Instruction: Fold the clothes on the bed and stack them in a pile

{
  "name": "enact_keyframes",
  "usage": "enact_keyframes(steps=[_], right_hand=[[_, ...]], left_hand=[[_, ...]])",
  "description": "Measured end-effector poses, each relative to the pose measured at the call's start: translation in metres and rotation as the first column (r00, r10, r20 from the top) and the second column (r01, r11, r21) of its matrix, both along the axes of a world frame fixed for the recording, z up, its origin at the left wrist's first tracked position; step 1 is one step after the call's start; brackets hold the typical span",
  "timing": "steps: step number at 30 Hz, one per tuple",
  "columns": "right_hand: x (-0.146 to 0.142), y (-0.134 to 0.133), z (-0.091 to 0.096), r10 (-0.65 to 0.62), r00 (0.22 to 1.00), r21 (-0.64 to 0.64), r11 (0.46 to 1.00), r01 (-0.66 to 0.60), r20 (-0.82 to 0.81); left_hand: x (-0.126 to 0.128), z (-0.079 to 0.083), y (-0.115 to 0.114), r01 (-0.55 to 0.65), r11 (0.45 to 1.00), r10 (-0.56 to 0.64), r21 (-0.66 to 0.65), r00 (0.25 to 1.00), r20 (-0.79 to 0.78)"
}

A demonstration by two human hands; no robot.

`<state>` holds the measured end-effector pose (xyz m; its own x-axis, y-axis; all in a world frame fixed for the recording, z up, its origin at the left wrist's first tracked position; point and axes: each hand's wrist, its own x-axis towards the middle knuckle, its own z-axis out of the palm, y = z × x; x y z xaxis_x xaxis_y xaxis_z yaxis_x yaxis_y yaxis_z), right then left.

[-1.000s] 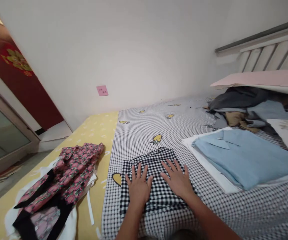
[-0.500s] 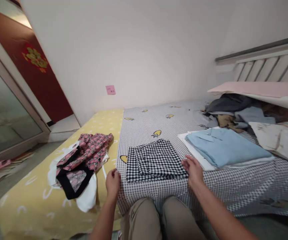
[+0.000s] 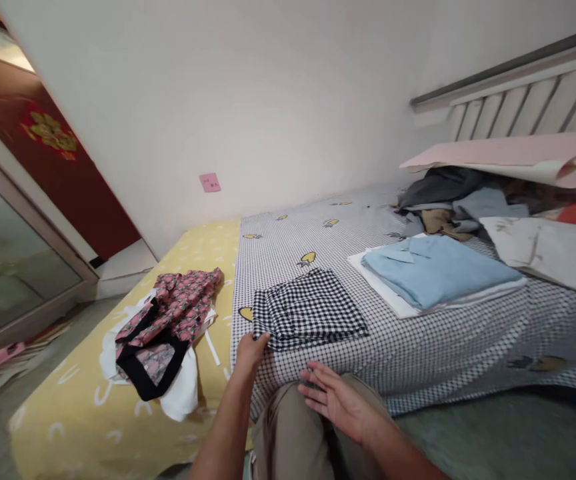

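Note:
A black-and-white checked garment, folded into a flat bundle, lies near the bed's front edge. My left hand pinches its near left corner between thumb and fingers. Above my knees, my right hand is open, fingers spread and apart from the cloth. To the left lies a loose heap with a pink floral garment with black trim, on top of white cloth. A folded light-blue shirt rests on white folded cloth to the right.
The bed carries a yellow sheet on the left and a checked sheet with pineapple prints. Rumpled dark clothes lie under a pink sheet-like piece by the headboard. A wall stands behind.
My left hand has moved right onto the garment's near left corner. My right hand has left the garment's right side and come back toward my knees, opening. The view has shifted slightly.

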<state>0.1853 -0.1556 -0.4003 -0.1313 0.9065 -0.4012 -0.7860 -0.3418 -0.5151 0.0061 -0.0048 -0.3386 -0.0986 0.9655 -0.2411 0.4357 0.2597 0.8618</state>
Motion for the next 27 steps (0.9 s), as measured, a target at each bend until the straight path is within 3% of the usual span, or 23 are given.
enact_keyframes(steps=[2, 5, 8, 12, 14, 18, 22, 25, 27], right_hand=[[-0.007, 0.006, 0.008, 0.002, 1.000, 0.069, 0.998, -0.001, -0.017], [-0.017, 0.017, 0.012, -0.017, 0.995, 0.116, 0.993, 0.028, -0.098], [-0.024, 0.035, 0.008, -0.098, 0.973, 0.123, 0.984, 0.125, -0.208], [-0.029, 0.071, 0.011, -0.271, 0.929, 0.090, 0.949, 0.301, -0.250], [-0.031, 0.092, 0.018, -0.356, 0.910, 0.074, 0.923, 0.378, -0.211], [-0.030, 0.126, 0.033, -0.513, 0.857, 0.035, 0.859, 0.512, 0.052], [-0.016, 0.129, 0.035, -0.608, 0.762, 0.040, 0.786, 0.616, 0.223], [0.003, 0.106, 0.031, -0.642, 0.702, 0.090, 0.754, 0.651, 0.309], [0.019, 0.085, 0.026, -0.653, 0.676, 0.115, 0.743, 0.660, 0.342]], left_hand=[[0.007, 0.009, -0.003, -0.046, 0.996, 0.058, -0.071, 0.981, 0.185], [0.016, 0.026, -0.005, -0.101, 0.975, 0.176, -0.197, 0.893, 0.414], [0.021, 0.038, -0.006, -0.125, 0.948, 0.272, -0.294, 0.799, 0.536], [0.022, 0.040, -0.009, -0.139, 0.922, 0.349, -0.363, 0.706, 0.616], [0.022, 0.039, -0.011, -0.150, 0.912, 0.377, -0.381, 0.672, 0.637], [0.020, 0.035, -0.022, -0.173, 0.900, 0.415, -0.400, 0.618, 0.668], [0.017, 0.012, -0.049, -0.104, 0.906, 0.394, -0.410, 0.559, 0.730], [0.010, -0.027, -0.077, 0.068, 0.894, 0.361, -0.443, 0.478, 0.801], [0.005, -0.056, -0.099, 0.069, 0.901, 0.357, -0.429, 0.448, 0.820]])
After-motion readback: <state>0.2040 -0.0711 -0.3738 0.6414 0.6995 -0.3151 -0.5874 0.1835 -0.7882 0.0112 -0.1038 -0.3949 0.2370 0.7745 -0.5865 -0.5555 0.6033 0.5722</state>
